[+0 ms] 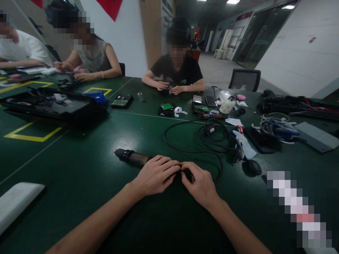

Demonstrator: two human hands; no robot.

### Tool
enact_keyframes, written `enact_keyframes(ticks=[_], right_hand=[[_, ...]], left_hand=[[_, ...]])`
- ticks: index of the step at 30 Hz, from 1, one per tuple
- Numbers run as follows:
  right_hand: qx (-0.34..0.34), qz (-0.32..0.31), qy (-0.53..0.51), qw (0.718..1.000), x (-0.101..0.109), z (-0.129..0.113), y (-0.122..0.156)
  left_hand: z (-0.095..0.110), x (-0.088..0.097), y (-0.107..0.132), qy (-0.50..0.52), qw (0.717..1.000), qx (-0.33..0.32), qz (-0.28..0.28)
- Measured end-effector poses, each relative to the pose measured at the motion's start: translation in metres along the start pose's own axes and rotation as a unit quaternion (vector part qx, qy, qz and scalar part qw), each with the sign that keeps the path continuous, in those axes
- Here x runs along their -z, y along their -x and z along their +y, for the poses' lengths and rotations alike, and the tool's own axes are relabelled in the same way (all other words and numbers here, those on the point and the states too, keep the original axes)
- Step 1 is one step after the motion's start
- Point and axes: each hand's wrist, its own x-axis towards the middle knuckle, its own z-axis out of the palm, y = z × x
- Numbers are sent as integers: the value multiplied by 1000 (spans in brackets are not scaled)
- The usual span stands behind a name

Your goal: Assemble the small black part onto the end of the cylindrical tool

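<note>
A corded electric screwdriver (137, 158) lies on the green table, its dark tip pointing left. My left hand (160, 174) is wrapped over its rear part and hides it. Close beside it, my right hand (198, 181) pinches the black cable (221, 165) at the screwdriver's back end. Whether a plug sits between those fingers is hidden. From there the cable curves up and loops into a loose coil (215, 135) farther back.
A black tray (53, 106) of parts stands at left. Hard drives (122, 101), a second screwdriver (212, 116), a mouse (251, 167) and a black phone-like slab (259, 140) lie beyond. A white object (21, 201) is near left. Several people sit across the table (87, 169).
</note>
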Motion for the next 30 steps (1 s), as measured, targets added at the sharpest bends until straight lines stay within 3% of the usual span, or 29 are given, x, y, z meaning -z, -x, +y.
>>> enact_keyframes(ticks=[5,11,16,30], right_hand=[[-2,2,1,1000,0,-1,0],[6,9,2,1000,-1,1,-1],[8,21,2,1000,-1,1,0],[0,12,-1,1000,-2,1,0]], left_hand=[[-1,-3,1,-24,999,12,18],[-1,-2,1,-12,1000,-3,-7],[-1,-3,0,-15,1000,16,17],[1,0,-2,4,1000,15,2]])
